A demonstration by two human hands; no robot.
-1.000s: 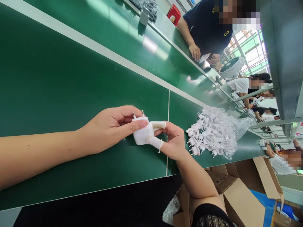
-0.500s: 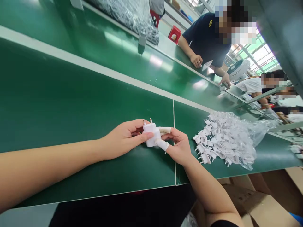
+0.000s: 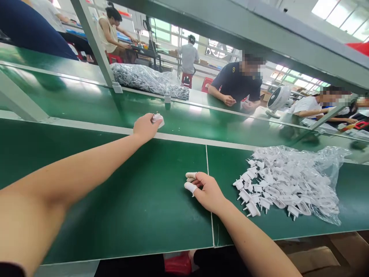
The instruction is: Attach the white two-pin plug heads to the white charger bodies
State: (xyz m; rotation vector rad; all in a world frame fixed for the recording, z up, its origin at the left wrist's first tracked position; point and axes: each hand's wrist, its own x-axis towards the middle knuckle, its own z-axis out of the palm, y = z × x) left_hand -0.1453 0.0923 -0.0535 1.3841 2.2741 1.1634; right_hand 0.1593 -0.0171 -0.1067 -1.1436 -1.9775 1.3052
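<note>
A white plug adapter (image 3: 159, 121), prongs upward, is gripped between the thumb and fingers of my left hand (image 3: 145, 127). That hand reaches out over the green conveyor (image 3: 198, 125), just past the pale rail (image 3: 175, 137). My right hand (image 3: 208, 192) rests above the near green worktop (image 3: 138, 215), empty, with thumb and fingers a little apart. White finger covers (image 3: 190, 187) wrap its thumb and fingertips. To its right lies a heap of white plug pieces with pins (image 3: 259, 188), partly spilling from a clear plastic bag (image 3: 331, 173).
A grey adapter (image 3: 167, 99) stands on the conveyor's far side. Behind it lies a plastic bag of grey parts (image 3: 144, 80). A co-worker in a dark shirt (image 3: 235, 79) sits opposite, near a white fan (image 3: 279, 98). Slanted metal posts (image 3: 93, 46) and an overhead beam (image 3: 207, 29) frame the line.
My left hand has carried the adapter forward and left, from the near worktop to above the conveyor. My right hand has let go of it. The view has tilted up.
</note>
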